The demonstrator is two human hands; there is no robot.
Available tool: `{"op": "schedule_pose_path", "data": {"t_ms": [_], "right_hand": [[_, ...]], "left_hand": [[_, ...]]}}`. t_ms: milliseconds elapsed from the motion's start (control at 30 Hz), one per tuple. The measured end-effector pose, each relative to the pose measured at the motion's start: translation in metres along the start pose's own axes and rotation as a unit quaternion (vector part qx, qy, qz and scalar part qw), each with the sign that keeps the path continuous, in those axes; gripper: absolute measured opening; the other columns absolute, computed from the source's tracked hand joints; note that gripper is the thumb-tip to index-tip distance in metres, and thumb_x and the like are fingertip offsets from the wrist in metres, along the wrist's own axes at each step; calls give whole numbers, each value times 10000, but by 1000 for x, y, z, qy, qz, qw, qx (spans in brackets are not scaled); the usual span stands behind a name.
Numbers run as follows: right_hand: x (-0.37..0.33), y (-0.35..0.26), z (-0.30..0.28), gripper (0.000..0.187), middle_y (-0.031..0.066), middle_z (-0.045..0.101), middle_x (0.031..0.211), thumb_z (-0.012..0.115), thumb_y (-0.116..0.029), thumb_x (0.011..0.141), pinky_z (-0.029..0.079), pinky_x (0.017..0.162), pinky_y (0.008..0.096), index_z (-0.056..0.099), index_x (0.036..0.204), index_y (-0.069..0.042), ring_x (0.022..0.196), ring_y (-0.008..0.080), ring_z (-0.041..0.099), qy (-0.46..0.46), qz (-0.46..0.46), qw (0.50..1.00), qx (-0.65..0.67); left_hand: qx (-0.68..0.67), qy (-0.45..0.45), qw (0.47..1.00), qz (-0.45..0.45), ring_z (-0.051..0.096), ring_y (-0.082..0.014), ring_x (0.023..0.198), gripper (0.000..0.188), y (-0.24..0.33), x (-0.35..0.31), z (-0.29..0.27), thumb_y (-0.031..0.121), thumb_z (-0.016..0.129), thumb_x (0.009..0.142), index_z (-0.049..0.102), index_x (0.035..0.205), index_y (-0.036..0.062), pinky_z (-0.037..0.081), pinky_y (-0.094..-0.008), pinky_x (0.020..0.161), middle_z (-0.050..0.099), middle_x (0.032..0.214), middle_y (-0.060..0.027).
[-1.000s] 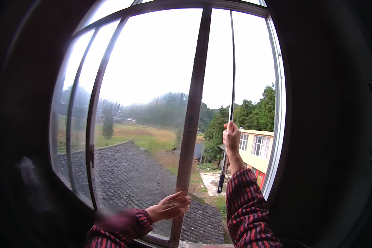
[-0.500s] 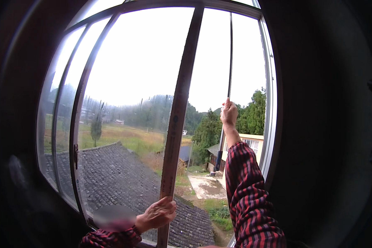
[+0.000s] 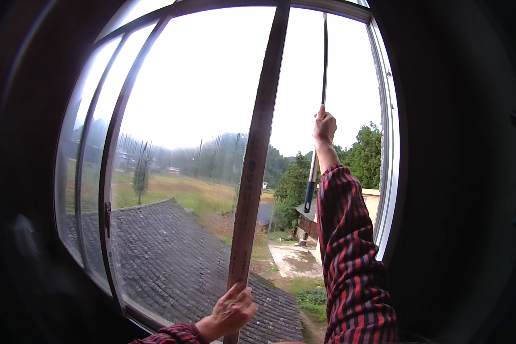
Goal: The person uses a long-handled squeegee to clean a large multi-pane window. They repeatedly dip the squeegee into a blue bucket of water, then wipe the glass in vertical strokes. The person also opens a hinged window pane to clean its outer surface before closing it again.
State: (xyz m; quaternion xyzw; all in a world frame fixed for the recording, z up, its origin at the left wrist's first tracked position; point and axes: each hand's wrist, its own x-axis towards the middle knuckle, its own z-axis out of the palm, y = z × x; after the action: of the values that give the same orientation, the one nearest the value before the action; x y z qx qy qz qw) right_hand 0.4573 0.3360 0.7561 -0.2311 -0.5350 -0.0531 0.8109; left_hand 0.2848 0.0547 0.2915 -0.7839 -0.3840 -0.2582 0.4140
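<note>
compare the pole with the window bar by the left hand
The pole is thin; the window bar is wider. The pole's lower end is dark blue; the window bar is brownish. The right hand grips the pole; the left hand touches the window bar. Both run roughly upright.

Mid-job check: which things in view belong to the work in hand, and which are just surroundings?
In use:
- pole, held by the right hand
- window frame, touched by the left hand

Surroundings:
- tiled roof
- trees
- paved yard
</note>
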Motion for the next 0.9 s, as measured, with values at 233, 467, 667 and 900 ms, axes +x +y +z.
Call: {"op": "schedule_pose_path", "data": {"t_ms": [233,467,667,900], "right_hand": [[3,-18,-14,615,136,734,747,461,-507,1064,564,693,400,742,807,-24,713,291,721,-1,23,1000,-2],[31,-9,-3,586,147,741,756,489,-491,1055,571,696,418,761,819,-28,719,310,733,53,-29,996,-63],[35,12,-5,577,144,697,701,502,-489,1049,537,589,407,712,821,-3,642,291,685,39,-7,999,-36],[14,23,12,551,83,658,645,495,-463,1062,486,525,337,707,852,-1,529,172,611,-37,92,984,145]], "left_hand": [[-66,97,991,-65,581,-322,1089,225,22,0,22,256,716,717,651,837,77,474,-477,993,618,975,-133],[-233,47,962,-137,574,-278,912,80,33,-46,79,222,650,803,620,822,151,487,-422,824,569,897,-53],[-43,109,988,-101,590,-246,948,92,42,-54,84,259,645,829,662,873,180,495,-427,785,599,916,-15],[-59,165,977,-122,626,-272,837,153,37,-24,61,272,676,730,673,854,182,482,-435,729,632,876,-25]]}}
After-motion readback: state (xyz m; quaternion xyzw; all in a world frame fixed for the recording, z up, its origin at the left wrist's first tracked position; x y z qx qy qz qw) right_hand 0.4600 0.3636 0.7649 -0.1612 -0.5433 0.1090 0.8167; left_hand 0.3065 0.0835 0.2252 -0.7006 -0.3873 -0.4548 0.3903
